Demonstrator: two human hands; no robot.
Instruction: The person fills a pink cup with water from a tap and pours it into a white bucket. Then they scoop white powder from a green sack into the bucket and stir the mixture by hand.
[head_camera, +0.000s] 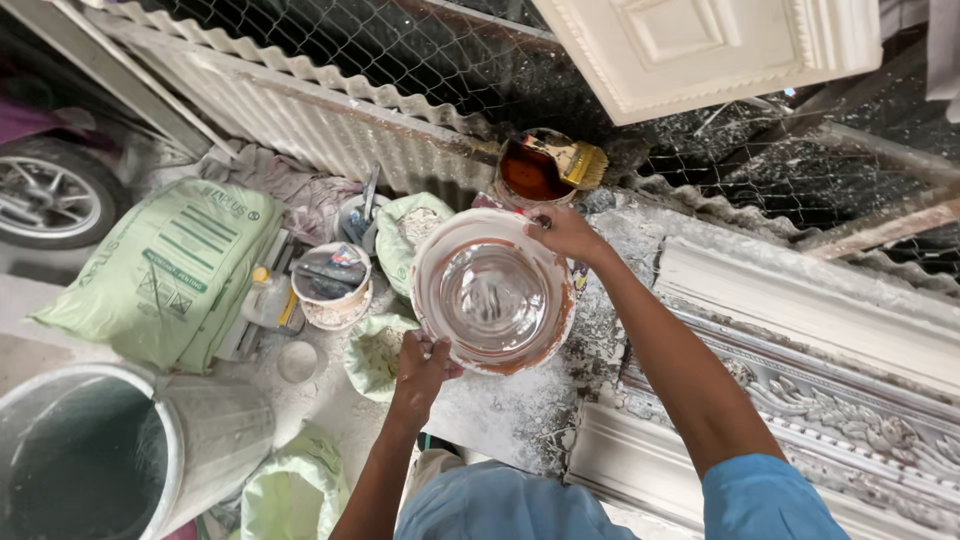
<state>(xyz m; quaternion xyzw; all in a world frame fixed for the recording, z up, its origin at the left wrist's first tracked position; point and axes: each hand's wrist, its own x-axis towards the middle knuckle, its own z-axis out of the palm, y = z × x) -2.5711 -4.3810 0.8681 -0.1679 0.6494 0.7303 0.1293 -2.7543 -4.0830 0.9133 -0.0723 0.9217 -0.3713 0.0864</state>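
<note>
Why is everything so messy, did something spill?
White powder is strewn over the work surface and the ground beside the open green bags, like spilled plaster. The bowl held by the left hand and right hand has brown smears along its rim. A paintbrush lies across an open pot of brown liquid.

bowl (493, 292) between both hands | sack (165, 270) left | brush (572, 160) on tin (530, 172) behind

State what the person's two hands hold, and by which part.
Both hands grip the round white plastic basin by its rim: left hand at the near edge, right hand at the far edge.
</note>
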